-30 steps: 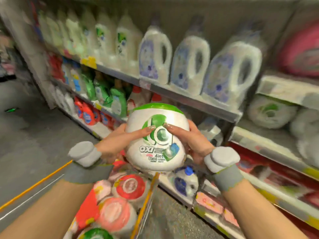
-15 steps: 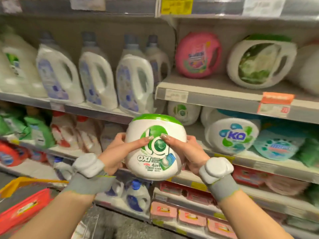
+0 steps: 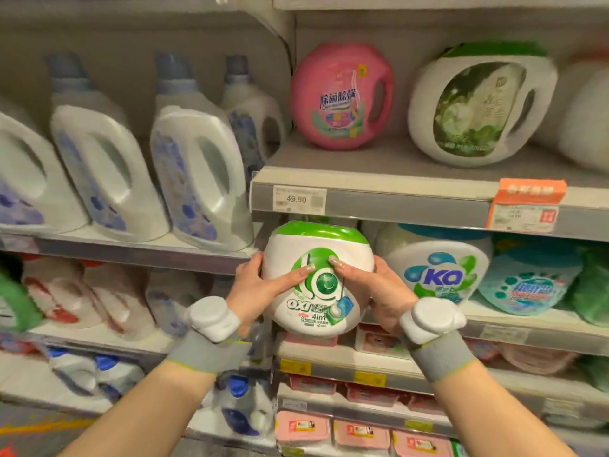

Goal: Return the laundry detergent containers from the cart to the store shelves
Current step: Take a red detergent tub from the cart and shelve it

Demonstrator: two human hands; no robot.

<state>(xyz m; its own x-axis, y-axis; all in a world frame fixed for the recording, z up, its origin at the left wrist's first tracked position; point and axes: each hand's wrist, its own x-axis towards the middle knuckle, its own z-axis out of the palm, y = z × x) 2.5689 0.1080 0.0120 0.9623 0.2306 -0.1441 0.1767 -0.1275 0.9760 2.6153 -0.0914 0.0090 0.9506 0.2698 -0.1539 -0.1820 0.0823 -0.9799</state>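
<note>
A round white capsule tub with a green lid and an OXI label [image 3: 316, 252] is held up at the mouth of the middle shelf [image 3: 494, 328], just under the price rail. My left hand [image 3: 260, 285] grips its left side with the thumb across the label. My right hand [image 3: 379, 288] grips its right side the same way. A white Ka tub [image 3: 438, 262] stands right beside it on that shelf. The cart is out of view.
White handled jugs [image 3: 194, 173] fill the left shelf. Above sit a pink tub [image 3: 342, 94] and a white-green jug [image 3: 481, 103] on the upper shelf [image 3: 395, 196]. A teal tub [image 3: 527, 278] stands right of the Ka tub. Pink boxes [image 3: 359, 433] line the bottom shelves.
The view swung right from the cart to the shelves. Both hands carried the tub forward and up, and it now sits at the opening of the middle shelf.
</note>
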